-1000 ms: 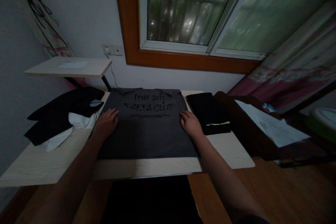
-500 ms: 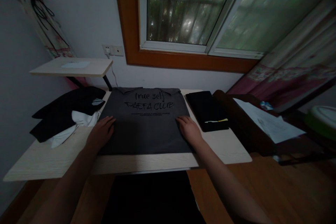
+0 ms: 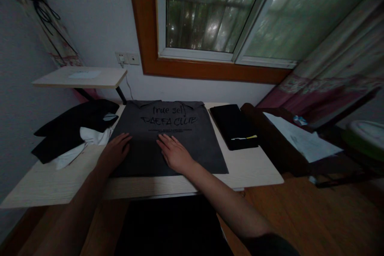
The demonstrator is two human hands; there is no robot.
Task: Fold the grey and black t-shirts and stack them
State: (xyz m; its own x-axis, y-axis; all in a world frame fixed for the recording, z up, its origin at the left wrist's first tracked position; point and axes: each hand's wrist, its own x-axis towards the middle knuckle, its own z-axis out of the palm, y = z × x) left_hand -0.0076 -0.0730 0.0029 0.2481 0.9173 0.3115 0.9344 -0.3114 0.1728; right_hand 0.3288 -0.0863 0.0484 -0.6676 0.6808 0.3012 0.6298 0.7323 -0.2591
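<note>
A dark grey shirt (image 3: 198,148) with black lettering lies flat on the light wooden table (image 3: 255,168), its top edge toward the wall. Along the shirt's left edge, my left hand (image 3: 117,148) rests palm down with fingers stretched out. My right hand (image 3: 174,153) lies on the middle of the shirt below the printed words, fingers extended and flat on the cloth. Neither hand grips anything. The side of the shirt facing me ends close to the table's front edge.
Black and white clothes (image 3: 75,124) are heaped at the left, under a small raised shelf (image 3: 81,78). Right of the shirt lies a black folder (image 3: 232,124) with a slim yellow-and-white item on it. Papers (image 3: 300,138) rest on a dark brown surface farther right.
My right hand has moved left from the shirt's right edge to its middle. My left hand stays at the left edge. The camera view has shifted slightly.
</note>
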